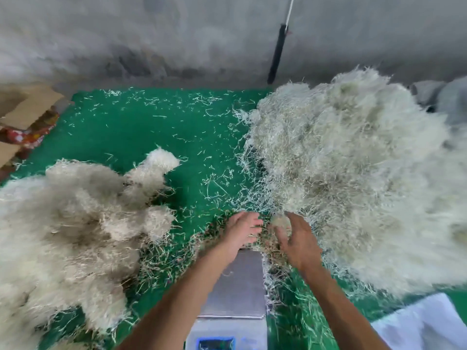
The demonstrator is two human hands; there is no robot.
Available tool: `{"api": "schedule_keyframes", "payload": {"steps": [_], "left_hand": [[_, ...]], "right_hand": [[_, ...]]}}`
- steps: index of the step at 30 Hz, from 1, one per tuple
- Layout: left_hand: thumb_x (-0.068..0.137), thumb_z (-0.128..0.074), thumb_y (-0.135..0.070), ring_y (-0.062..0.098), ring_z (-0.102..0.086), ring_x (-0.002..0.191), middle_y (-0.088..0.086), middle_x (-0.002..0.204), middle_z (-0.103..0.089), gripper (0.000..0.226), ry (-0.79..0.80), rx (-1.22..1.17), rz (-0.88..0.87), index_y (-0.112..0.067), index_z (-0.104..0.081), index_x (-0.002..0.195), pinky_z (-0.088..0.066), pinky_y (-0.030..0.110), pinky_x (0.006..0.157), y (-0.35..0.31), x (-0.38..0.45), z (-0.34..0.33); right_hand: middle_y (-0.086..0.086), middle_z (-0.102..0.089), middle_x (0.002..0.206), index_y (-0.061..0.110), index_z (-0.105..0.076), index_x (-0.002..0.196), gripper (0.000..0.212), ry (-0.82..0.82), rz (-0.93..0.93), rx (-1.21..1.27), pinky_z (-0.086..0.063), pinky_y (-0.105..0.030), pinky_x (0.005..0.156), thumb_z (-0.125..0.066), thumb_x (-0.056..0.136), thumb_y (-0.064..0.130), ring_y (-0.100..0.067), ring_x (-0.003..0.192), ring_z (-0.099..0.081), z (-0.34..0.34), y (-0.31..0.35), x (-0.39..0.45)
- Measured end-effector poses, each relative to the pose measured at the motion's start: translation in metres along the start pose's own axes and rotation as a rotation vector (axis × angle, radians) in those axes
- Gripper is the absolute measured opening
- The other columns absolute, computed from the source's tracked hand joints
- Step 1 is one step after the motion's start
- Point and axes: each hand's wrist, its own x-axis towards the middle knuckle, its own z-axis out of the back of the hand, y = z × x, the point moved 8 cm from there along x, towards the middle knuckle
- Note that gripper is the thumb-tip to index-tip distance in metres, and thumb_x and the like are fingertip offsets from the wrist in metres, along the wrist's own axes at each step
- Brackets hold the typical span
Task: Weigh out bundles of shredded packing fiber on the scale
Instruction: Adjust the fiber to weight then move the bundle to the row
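A steel-topped scale (242, 286) stands on the green floor just below me, its blue display (216, 343) at the bottom edge. Its pan carries no bundle. Both hands reach past its far edge. My left hand (241, 229) has relaxed, spread fingers touching loose shreds. My right hand (294, 238) curls its fingers around a small tuft of fiber (279, 221) at the foot of the big pale heap (353, 178) on the right. Rounded fiber bundles (83, 223) lie piled on the left.
Loose shreds litter the green mat (151, 127). A grey concrete wall (151, 41) closes the back, with a black handle (276, 54) leaning on it. Cardboard (22, 109) lies at far left, a white sheet (424, 324) at bottom right.
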Motion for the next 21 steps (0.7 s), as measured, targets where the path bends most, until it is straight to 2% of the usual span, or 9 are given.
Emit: {"api": "schedule_keyframes", "payload": {"steps": [4,6,8,11,13,14,16,18,21], "left_hand": [[0.097,-0.06,-0.043,0.014,-0.067,0.101,0.0,0.133,-0.058,0.016,0.017,0.0,0.049,-0.038,-0.061,0.112,-0.061,0.038,0.073,-0.017,0.054,-0.045],[0.094,-0.06,-0.054,0.021,-0.061,0.109,0.0,0.137,-0.05,0.03,0.027,0.036,0.093,-0.041,-0.056,0.12,-0.062,0.044,0.073,-0.032,0.083,-0.07],[0.092,-0.058,-0.06,0.026,-0.058,0.112,0.0,0.138,-0.045,0.046,0.033,0.051,0.125,-0.041,-0.048,0.133,-0.061,0.049,0.078,-0.045,0.112,-0.089],[0.096,-0.049,-0.059,0.024,-0.057,0.116,0.002,0.142,-0.046,0.049,-0.004,0.149,0.032,-0.034,-0.046,0.138,-0.055,0.05,0.096,-0.071,0.146,-0.105],[0.1,-0.046,-0.055,0.018,-0.054,0.12,0.001,0.145,-0.048,0.043,-0.068,0.238,-0.092,-0.032,-0.049,0.137,-0.048,0.043,0.104,-0.087,0.162,-0.106],[0.101,-0.045,-0.055,0.015,-0.054,0.119,-0.001,0.146,-0.049,0.044,-0.083,0.247,-0.117,-0.031,-0.049,0.137,-0.045,0.039,0.105,-0.089,0.166,-0.107],[0.098,-0.043,-0.061,0.006,-0.057,0.112,-0.004,0.141,-0.054,0.052,-0.089,0.222,-0.113,-0.032,-0.049,0.14,-0.048,0.033,0.101,-0.091,0.169,-0.108],[0.093,-0.043,-0.072,-0.004,-0.065,0.096,-0.005,0.12,-0.064,0.062,-0.073,0.107,-0.064,-0.032,-0.052,0.139,-0.056,0.024,0.085,-0.09,0.165,-0.105],[0.084,-0.054,-0.075,0.019,-0.069,0.106,0.009,0.126,-0.062,0.069,-0.001,-0.223,0.069,-0.025,-0.051,0.131,-0.058,0.036,0.085,-0.083,0.148,-0.094]], "right_hand": [[-0.011,-0.028,0.168,0.019,-0.036,0.159,0.068,-0.044,0.021,-0.136,-0.029,-0.053,0.123,-0.05,0.103,0.056,-0.031,0.152,-0.031,0.031,-0.032,0.053],[-0.011,-0.024,0.169,0.017,-0.034,0.16,0.069,-0.173,0.106,-0.197,-0.025,-0.055,0.125,-0.048,0.104,0.055,-0.032,0.154,-0.027,0.063,-0.038,0.098],[-0.012,-0.015,0.171,0.017,-0.026,0.162,0.073,-0.255,0.183,-0.295,-0.011,-0.051,0.126,-0.047,0.103,0.056,-0.033,0.157,-0.018,0.089,-0.039,0.147],[-0.016,0.002,0.172,0.017,-0.003,0.165,0.08,-0.169,0.127,-0.473,0.0,-0.05,0.127,-0.042,0.105,0.054,-0.036,0.158,-0.004,0.092,-0.046,0.21],[-0.022,-0.014,0.169,0.013,-0.01,0.163,0.072,-0.118,0.083,-0.511,-0.012,-0.052,0.129,-0.046,0.108,0.041,-0.039,0.156,-0.018,0.078,-0.048,0.225],[-0.024,-0.032,0.161,0.01,-0.025,0.159,0.061,-0.148,0.107,-0.465,-0.025,-0.054,0.126,-0.051,0.107,0.031,-0.041,0.148,-0.034,0.073,-0.044,0.223],[-0.018,-0.062,0.126,0.007,-0.06,0.136,0.036,-0.319,0.235,-0.235,-0.049,-0.052,0.107,-0.062,0.1,0.011,-0.035,0.116,-0.061,0.066,-0.029,0.203],[-0.004,-0.066,0.1,0.009,-0.071,0.118,0.024,-0.387,0.312,-0.032,-0.054,-0.041,0.095,-0.066,0.094,0.005,-0.024,0.094,-0.062,0.051,-0.012,0.177],[0.001,-0.061,0.095,0.009,-0.067,0.114,0.02,-0.315,0.366,0.18,-0.053,-0.037,0.089,-0.061,0.096,0.008,-0.018,0.088,-0.057,0.029,0.018,0.144]]}}
